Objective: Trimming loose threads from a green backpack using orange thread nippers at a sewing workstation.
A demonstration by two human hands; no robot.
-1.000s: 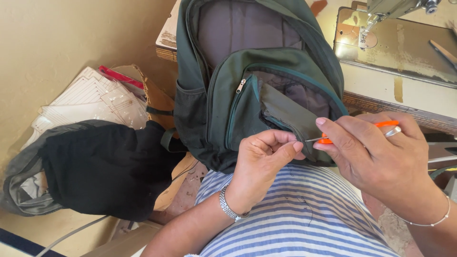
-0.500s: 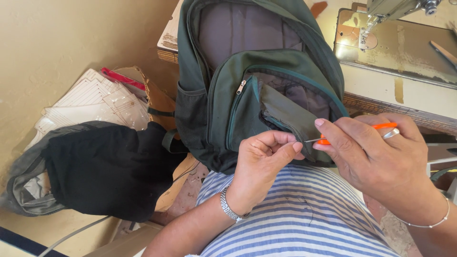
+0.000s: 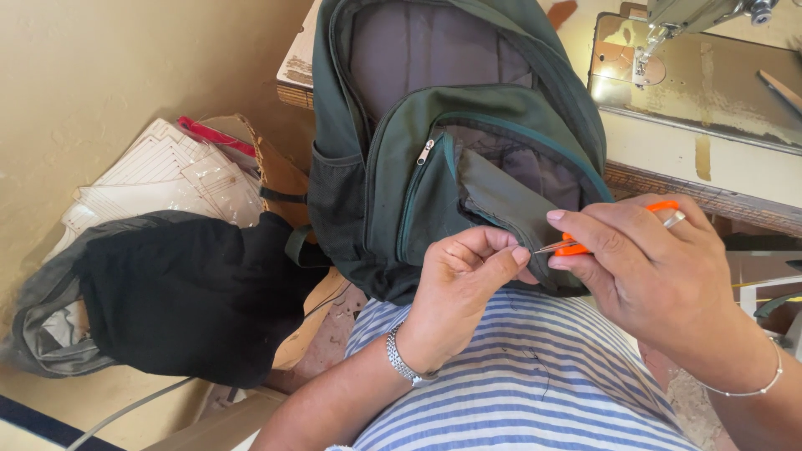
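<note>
A dark green backpack point(image 3: 418, 192) hangs off the edge of a sewing table onto my lap, its front pocket open and the flap folded down. My left hand point(image 3: 464, 280), with a metal watch on the wrist, pinches the edge of the pocket flap. My right hand point(image 3: 647, 263) holds small orange-handled thread snips point(image 3: 572, 245), the metal tip touching the flap right beside my left fingertips. A thin bracelet circles my right wrist.
A sewing machine point(image 3: 693, 17) stands on the worn table top point(image 3: 710, 159) at the upper right. On the floor to the left lie a black and grey bag point(image 3: 159, 292), clear-wrapped paper packets point(image 3: 167, 175) and brown cardboard point(image 3: 276, 175), against a beige wall.
Both hands stay on the pocket flap. My right hand with the snips has edged slightly toward my left fingers.
</note>
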